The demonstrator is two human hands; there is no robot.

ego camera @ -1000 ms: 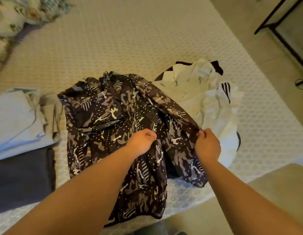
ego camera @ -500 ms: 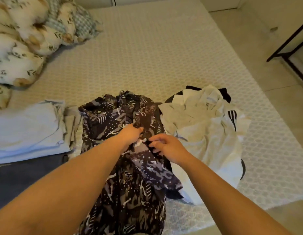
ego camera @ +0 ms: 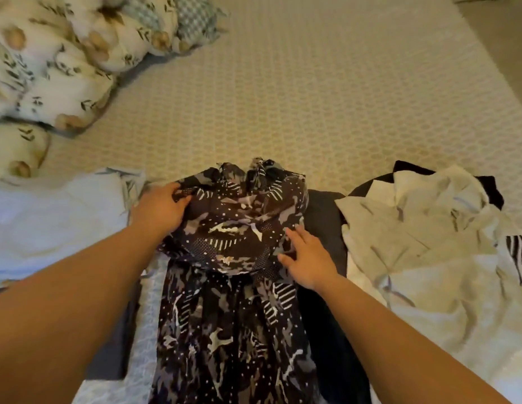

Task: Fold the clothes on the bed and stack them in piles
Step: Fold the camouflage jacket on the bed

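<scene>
A dark patterned garment with white dots and stripes lies in the middle of the bed, its upper part bunched and folded over itself, its lower part running toward me. My left hand grips the garment's upper left edge with curled fingers. Over on the right side of the fold, my right hand rests flat with straight fingers. A stack of folded pale blue clothes sits to the left. To the right lies a crumpled heap of white clothes with black stripes.
A floral duvet is bunched at the far left. A dark grey item lies at lower left, and a dark cloth shows under the patterned garment. The patterned mattress stretches beyond; floor shows at far right.
The garment's right side was brought over to the middle, so it is narrower. Both hands moved up to its top, left hand to the left edge, right hand flattened on the right.
</scene>
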